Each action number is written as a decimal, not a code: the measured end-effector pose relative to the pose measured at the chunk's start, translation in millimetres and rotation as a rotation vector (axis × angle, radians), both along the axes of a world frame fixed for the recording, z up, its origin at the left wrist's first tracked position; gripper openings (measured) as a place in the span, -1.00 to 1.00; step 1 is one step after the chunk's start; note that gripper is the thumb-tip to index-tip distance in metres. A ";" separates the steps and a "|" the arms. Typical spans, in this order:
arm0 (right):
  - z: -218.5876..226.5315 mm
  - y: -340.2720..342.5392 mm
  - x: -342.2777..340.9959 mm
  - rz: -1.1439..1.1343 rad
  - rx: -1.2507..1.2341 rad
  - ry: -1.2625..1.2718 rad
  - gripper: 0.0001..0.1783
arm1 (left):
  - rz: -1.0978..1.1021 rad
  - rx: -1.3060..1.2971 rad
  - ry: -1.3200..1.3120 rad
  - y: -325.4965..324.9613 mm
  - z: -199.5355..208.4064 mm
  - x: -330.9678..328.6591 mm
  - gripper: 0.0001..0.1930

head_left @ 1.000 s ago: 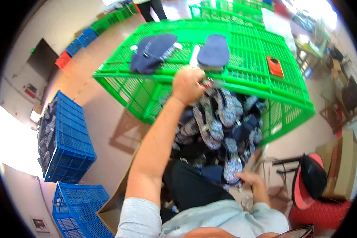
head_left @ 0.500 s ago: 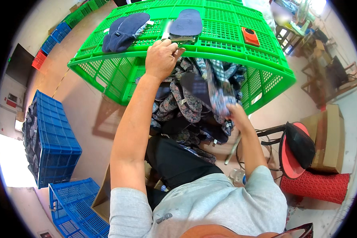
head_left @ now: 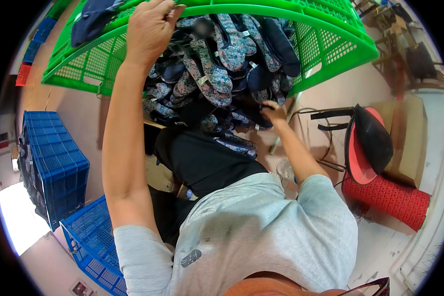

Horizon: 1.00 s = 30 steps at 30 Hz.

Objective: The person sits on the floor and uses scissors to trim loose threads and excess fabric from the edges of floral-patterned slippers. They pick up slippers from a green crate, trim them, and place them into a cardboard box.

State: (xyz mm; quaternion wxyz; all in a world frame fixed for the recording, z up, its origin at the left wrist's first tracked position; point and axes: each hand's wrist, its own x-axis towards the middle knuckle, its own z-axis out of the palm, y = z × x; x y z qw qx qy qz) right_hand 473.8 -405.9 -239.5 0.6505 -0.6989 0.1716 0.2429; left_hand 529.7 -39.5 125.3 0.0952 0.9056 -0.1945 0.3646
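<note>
Left hand (head_left: 150, 30) at the green crate's (head_left: 330, 52) upper front edge, fingers curled in, mostly closed — can't tell if it grips the rim or something small. Right hand (head_left: 275, 112) low at the right of the pile, fingers half bent by a dark slipper (head_left: 251, 114); can't tell if it has hold. Floral slippers (head_left: 213, 84) heaped in the crate's open front, spilling toward black trousers (head_left: 207, 158). Navy slippers (head_left: 94, 22) on crate top, left. Further out: blue crates (head_left: 64, 158) left, red roll (head_left: 387, 202) and cardboard box (head_left: 412, 143) right.
</note>
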 end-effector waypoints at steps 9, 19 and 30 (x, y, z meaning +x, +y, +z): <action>-134.0 -27.0 -62.8 0.385 -0.443 0.020 -0.18 | -0.027 -0.114 -0.047 5.4 -20.7 11.1 -0.63; -109.6 44.5 28.9 0.986 -0.811 -0.116 0.22 | 0.051 -0.181 0.004 9.7 -31.0 11.0 -0.66; -153.6 60.7 45.0 1.037 -0.736 -0.335 0.09 | 0.049 -0.443 0.028 8.6 -46.5 8.0 -0.70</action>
